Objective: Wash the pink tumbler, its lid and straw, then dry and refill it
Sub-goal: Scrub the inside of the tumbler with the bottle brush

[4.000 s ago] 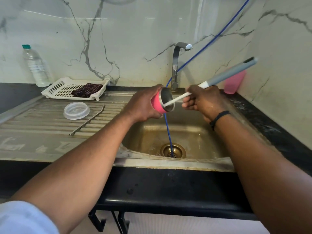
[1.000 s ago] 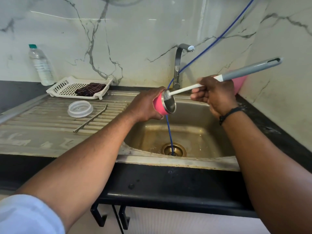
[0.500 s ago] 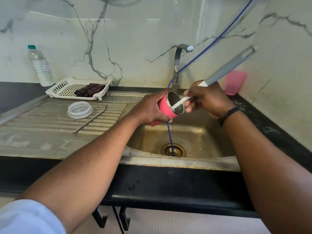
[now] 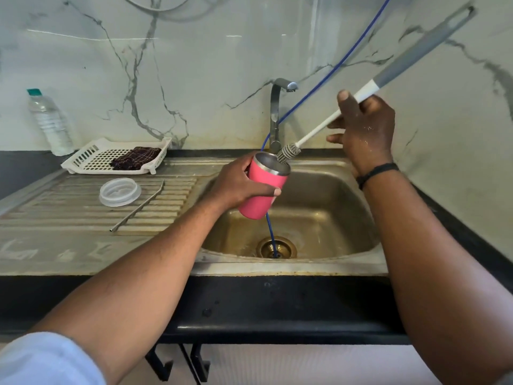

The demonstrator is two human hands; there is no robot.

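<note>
The pink steel-lined tumbler point(image 4: 262, 188) was held over the steel sink basin point(image 4: 333, 207), gripped around its body by the left hand point(image 4: 236, 184). At its rim the bristle head of the long grey-and-white bottle brush point(image 4: 287, 152) was seen, its white shaft clasped by the right hand point(image 4: 363, 129). The inside of the tumbler was partly hidden. Left of the grip, the clear round plastic lid point(image 4: 120, 192) and thin metal straw point(image 4: 138, 208) were lying on the ridged drainboard point(image 4: 41, 212).

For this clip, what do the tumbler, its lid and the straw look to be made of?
Tumbler: apparently steel, with a bare grey shiny rim and inside, and a matte pink coat outside.
Lid: probably clear, slightly frosted plastic; the ribbed drainboard shows faintly through it.
Straw: likely brushed metal, a thin grey tube with a dull sheen and a bent upper end.
</note>
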